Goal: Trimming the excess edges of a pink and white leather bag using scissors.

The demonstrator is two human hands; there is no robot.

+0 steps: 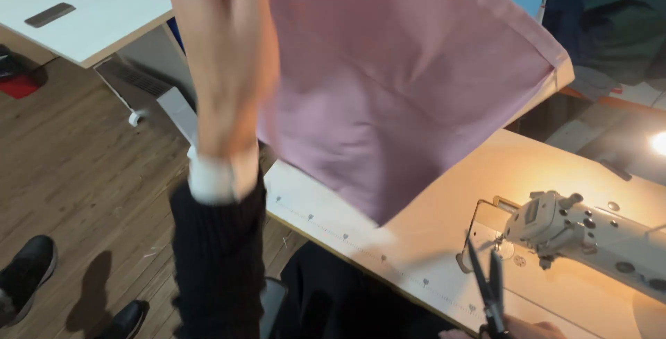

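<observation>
My left hand [225, 48] is raised high and holds up a piece of pink fabric [395, 82], which hangs spread out in the air above the sewing table [444, 193]. The hand's fingers are hidden behind the cloth's top edge. At the bottom right only a bit of my right hand [534, 330] shows, gripping black scissors [489, 290] that point upward with blades slightly apart. The scissors sit below the fabric's lowest corner and do not touch it.
A white sewing machine [583, 231] lies on the table at the right, with a lit lamp [659, 143] beyond it. A ruler strip [361, 249] runs along the table's front edge. A white table [83, 6] stands far left. Black shoes [28, 270] rest on the wooden floor.
</observation>
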